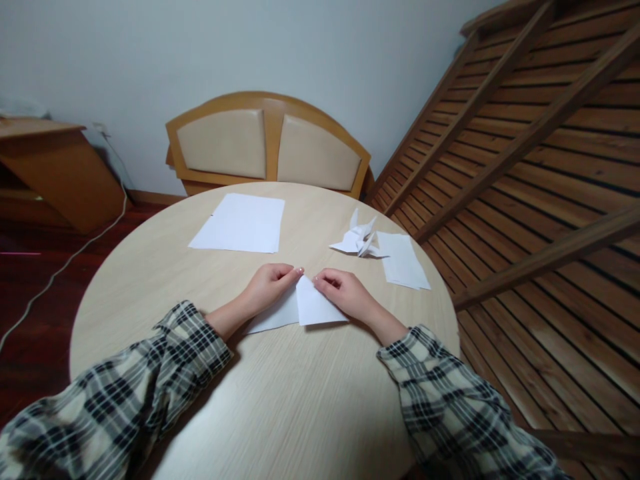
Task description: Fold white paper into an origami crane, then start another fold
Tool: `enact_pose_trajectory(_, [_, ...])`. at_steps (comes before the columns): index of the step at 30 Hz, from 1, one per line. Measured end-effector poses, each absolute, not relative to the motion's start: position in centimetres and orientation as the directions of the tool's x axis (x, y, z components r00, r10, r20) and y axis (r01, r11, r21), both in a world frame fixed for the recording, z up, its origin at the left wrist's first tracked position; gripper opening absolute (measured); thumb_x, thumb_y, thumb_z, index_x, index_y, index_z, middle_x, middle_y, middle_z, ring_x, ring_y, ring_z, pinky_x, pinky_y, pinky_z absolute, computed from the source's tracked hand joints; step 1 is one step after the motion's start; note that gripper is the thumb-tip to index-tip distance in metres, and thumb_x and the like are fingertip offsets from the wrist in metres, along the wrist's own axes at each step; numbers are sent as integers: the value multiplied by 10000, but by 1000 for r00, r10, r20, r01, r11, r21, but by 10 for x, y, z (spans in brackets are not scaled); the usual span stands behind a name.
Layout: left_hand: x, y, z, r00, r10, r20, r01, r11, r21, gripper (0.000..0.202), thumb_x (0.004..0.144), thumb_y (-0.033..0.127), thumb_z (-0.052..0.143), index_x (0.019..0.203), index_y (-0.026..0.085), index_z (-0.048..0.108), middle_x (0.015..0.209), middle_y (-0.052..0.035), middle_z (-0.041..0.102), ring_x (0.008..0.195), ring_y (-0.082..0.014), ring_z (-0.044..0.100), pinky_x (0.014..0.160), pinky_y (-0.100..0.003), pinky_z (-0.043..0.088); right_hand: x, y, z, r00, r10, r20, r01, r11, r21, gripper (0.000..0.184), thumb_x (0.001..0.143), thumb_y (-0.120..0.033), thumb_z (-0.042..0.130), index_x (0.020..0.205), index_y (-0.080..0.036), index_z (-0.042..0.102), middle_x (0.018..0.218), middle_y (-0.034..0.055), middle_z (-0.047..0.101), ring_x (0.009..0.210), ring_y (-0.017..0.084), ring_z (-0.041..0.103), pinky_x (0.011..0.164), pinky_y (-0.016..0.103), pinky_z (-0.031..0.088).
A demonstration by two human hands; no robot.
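Observation:
Between my two hands is a sheet of white paper [320, 308], partly folded, low over the middle of the round table. My left hand [270, 288] pinches its upper edge, thumb on top, and covers part of the left side. On the other side, my right hand [345, 292] grips the folded flap near its top with thumb and fingers. The flap's lower edge stands slightly off the table and casts a shadow. Beyond my right hand sit white folded paper cranes [361, 239], close together; how many is hard to tell.
A stack of white sheets [240, 223] lies at the table's far left. Smaller cut sheets [403, 260] lie by the right edge, beside the cranes. The pale round table [280, 400] has a padded headboard [225, 143] behind it and wooden slats [525, 167] to the right.

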State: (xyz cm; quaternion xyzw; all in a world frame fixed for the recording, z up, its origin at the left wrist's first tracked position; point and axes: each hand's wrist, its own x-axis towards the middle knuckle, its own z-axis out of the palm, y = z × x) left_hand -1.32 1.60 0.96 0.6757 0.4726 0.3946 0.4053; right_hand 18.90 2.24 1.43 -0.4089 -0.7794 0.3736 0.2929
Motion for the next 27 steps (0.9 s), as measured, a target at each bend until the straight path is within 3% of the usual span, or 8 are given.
enact_pose_trajectory(3, [-12,14,13,273,949,155,308,-239,921,426,815,501,529,532,183,496,526,24,396,540,-119,344,498,-256,260,186,19,13,-524,847,93,452,369,-812,392,904,-490,527,698,-163,593,650,-9,531,596,109,448,536,252,312])
enact_pose_trajectory(7, [-14,14,14,283,951,122,293,-207,933,429,812,515,532,545,180,502,535,25,393,537,-115,347,488,-252,258,183,18,11,-531,845,62,437,336,-834,410,889,-501,541,654,-165,546,623,-24,468,580,99,403,528,248,287])
enact_pose_trajectory(15, [-15,19,2,293,956,26,170,-79,982,436,813,544,574,608,159,568,558,21,450,514,-104,370,476,-241,273,183,20,9,-510,858,59,417,306,-856,417,859,-517,576,638,-164,545,607,-30,434,570,95,377,511,248,261])
enact_pose_trajectory(27, [-14,15,7,285,958,-18,159,-29,987,444,765,582,616,609,166,592,538,18,487,487,-105,387,452,-238,277,184,22,7,-517,856,21,410,269,-871,441,846,-544,583,631,-161,546,593,-33,405,558,94,361,494,247,247])
